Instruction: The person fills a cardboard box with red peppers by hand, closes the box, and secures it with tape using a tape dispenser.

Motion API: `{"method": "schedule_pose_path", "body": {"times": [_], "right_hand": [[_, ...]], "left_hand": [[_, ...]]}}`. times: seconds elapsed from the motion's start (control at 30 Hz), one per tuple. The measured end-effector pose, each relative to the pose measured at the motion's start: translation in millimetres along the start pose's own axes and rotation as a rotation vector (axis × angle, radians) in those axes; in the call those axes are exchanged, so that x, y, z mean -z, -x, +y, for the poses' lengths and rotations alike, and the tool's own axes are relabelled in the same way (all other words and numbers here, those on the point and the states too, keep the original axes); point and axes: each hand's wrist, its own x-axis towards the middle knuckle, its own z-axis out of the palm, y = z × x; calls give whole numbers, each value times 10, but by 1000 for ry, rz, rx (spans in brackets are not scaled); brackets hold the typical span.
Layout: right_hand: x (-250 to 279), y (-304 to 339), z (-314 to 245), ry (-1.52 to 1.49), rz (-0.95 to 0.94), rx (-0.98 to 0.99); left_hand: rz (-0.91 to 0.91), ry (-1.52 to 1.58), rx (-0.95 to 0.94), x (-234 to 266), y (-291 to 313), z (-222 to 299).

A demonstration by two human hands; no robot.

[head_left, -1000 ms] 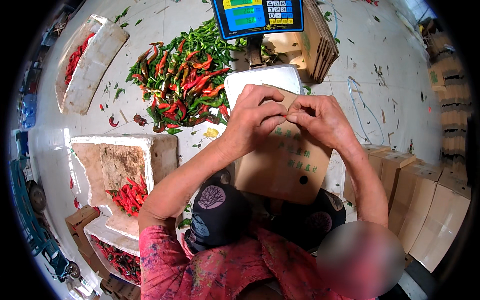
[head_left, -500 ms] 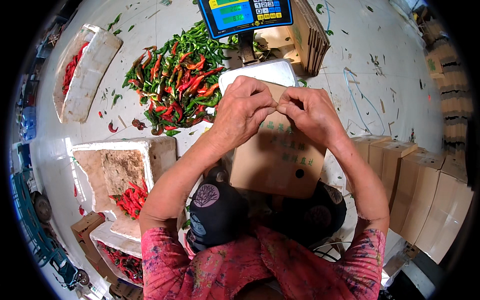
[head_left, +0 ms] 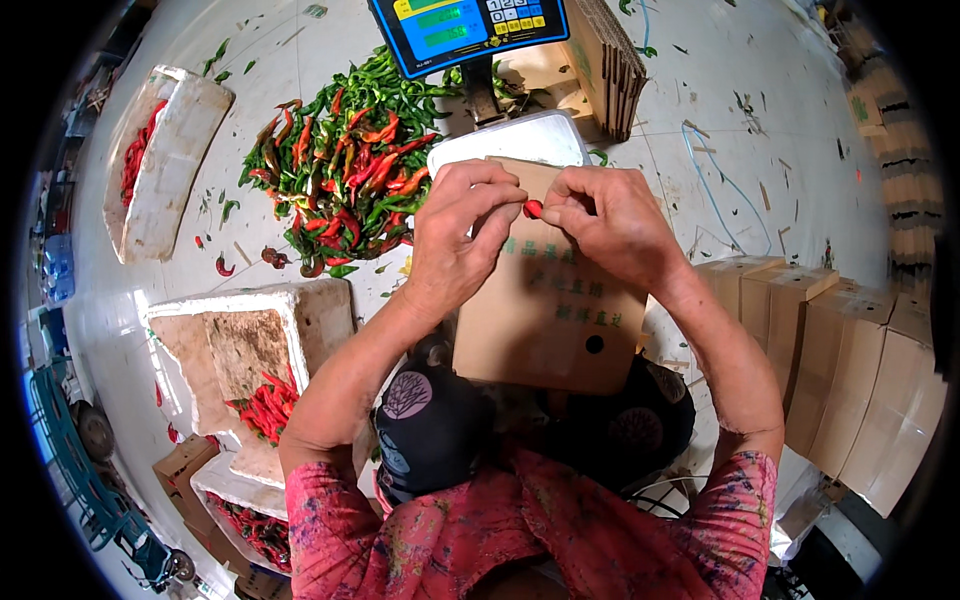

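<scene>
Over the upper part of a brown carton (head_left: 540, 355), close together and backs uppermost: left hand (head_left: 455, 230) and right hand (head_left: 617, 225). Between right thumb and forefinger, a small red piece (head_left: 533, 209), pinched and mostly covered; too little on show to tell its kind. Left fingers bent, thumb and forefinger tips right by the same piece; cannot tell whether gripping it or merely beside it. Both palms out of sight.

On the carton's face, green lettering partly hidden behind the right hand, and a round dark spot (head_left: 594, 344) near the lower right corner, hole or print hard to say. Carton's lower edge against dark patterned trousers (head_left: 435, 430); beyond the upper edge, the pale scale platform (head_left: 515, 138), partly covered, with contact between the two unclear. Scale display (head_left: 440, 22) cut off by the top of the view.

To the left of the scale, on the floor, a heap of red and green peppers (head_left: 345, 185), its near right edge behind the left hand. Farther left, a white foam box (head_left: 190, 170), contents visible only as a red strip. Nearer, a second foam box (head_left: 322, 310) with loose red peppers (head_left: 266, 408) by its opening, partly behind the left forearm.

At right, a row of taped cartons (head_left: 835, 375), bent by the lens; beyond, tall brown stacks (head_left: 905, 190) fading into the dark rim.
</scene>
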Motion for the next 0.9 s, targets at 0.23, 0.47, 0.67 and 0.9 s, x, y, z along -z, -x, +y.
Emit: {"method": "schedule_pose_path", "body": {"times": [0.23,0.47,0.67,0.9], "right_hand": [[-21,9,-21,1,57,65],[-98,6,12,94,105,150],[-90,16,-18,100,101,143],[-76,39,-4,72,100,114]], "left_hand": [[-68,-111,-126,18,-76,79],[-107,-148,-203,22,-93,38],[-89,-130,-176,26,-59,58],[-58,-80,-173,1,-56,48]]}}
